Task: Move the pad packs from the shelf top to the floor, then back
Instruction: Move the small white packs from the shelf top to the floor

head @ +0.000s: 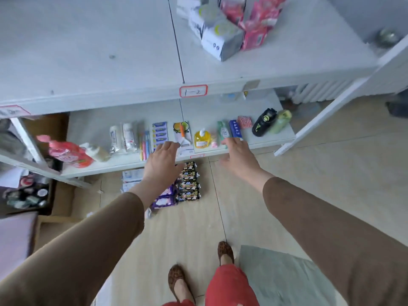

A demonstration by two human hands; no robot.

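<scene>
Several pad packs lie on the floor under the lower shelf's edge: a row of black packs [189,184], purple packs [164,200] beside them and pale packs [132,175] to the left. More packs, white-grey [217,38] and pink [257,23], are piled on the white shelf top [88,51] at the upper right. My left hand [162,165] hovers open above the floor packs, partly hiding the purple ones. My right hand [239,157] is open too, in front of the lower shelf's edge. Neither hand holds anything.
The lower shelf [273,138] carries toothbrushes, a yellow soap bottle [202,140], a black flask [263,122], a green bottle and pink pouches [68,154]. Cardboard boxes [64,195] sit on the floor at left. A grey mat [282,277] lies by my feet.
</scene>
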